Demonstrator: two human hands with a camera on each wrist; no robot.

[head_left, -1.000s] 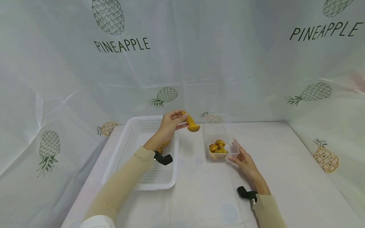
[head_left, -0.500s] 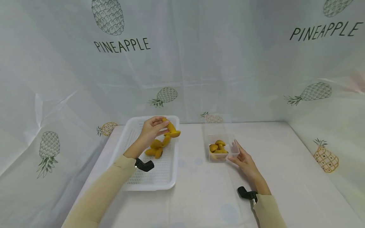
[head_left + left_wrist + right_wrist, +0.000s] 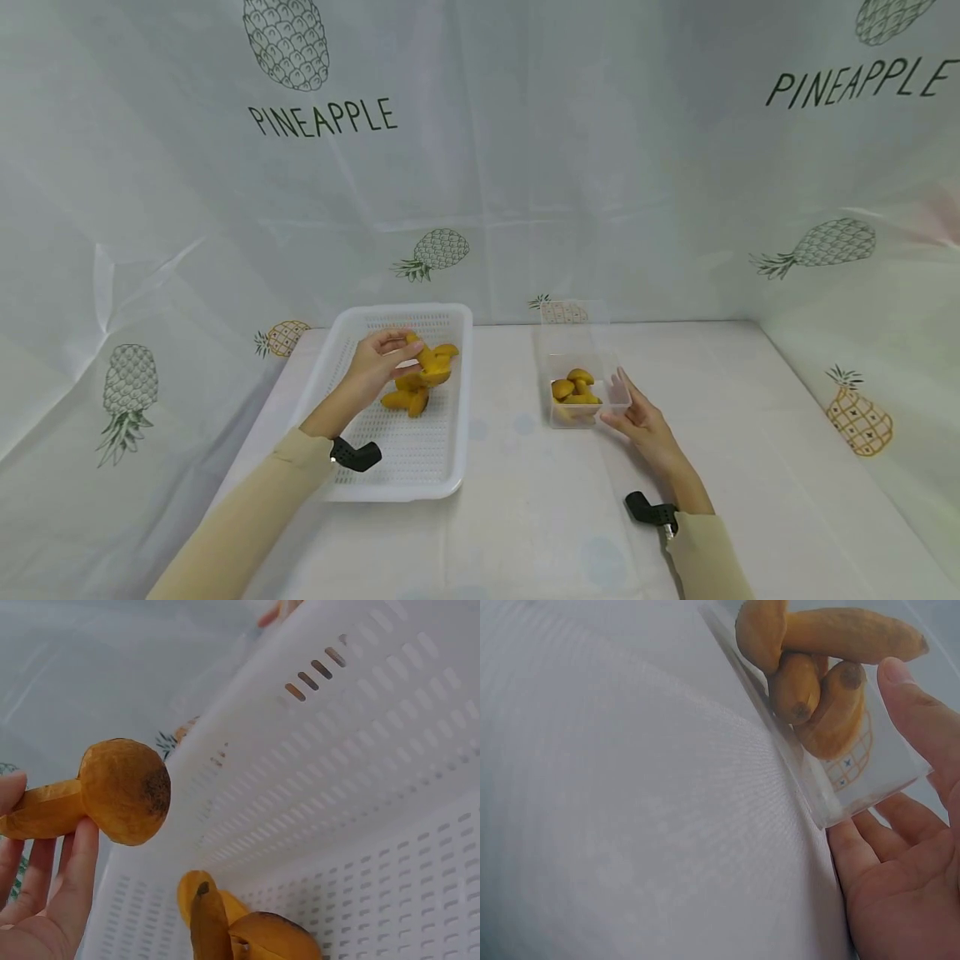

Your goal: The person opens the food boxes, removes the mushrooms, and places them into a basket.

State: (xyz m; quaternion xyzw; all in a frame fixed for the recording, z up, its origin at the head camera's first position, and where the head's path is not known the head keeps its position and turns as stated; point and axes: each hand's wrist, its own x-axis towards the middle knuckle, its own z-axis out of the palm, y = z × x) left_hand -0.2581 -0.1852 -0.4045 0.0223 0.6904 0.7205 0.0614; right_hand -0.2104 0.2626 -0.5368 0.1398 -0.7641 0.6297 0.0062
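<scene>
Over the white basket (image 3: 360, 477), my left hand (image 3: 375, 362) pinches a yellow-brown mushroom (image 3: 124, 791) by its stem, cap pointing away from the palm. Below that cap, several more mushrooms (image 3: 405, 402) lie in a loose pile on the basket's floor. On the right, a clear plastic box (image 3: 558, 415) with its lid (image 3: 567, 333) raised at the back contains several mushrooms (image 3: 855, 634). My right hand (image 3: 645, 425) holds this box at its near right corner, thumb toward the front and the other fingers along the right side.
A white cloth covers the table (image 3: 517, 517), and its back edge meets a hanging sheet (image 3: 600, 167) printed with pineapples. The basket's slotted walls (image 3: 315, 712) rise around the pile. A strip of table separates basket and box.
My left hand has moved left and down with the mushroom, from between the basket and the box to low over the basket's pile. The right hand and the box stay in place.
</scene>
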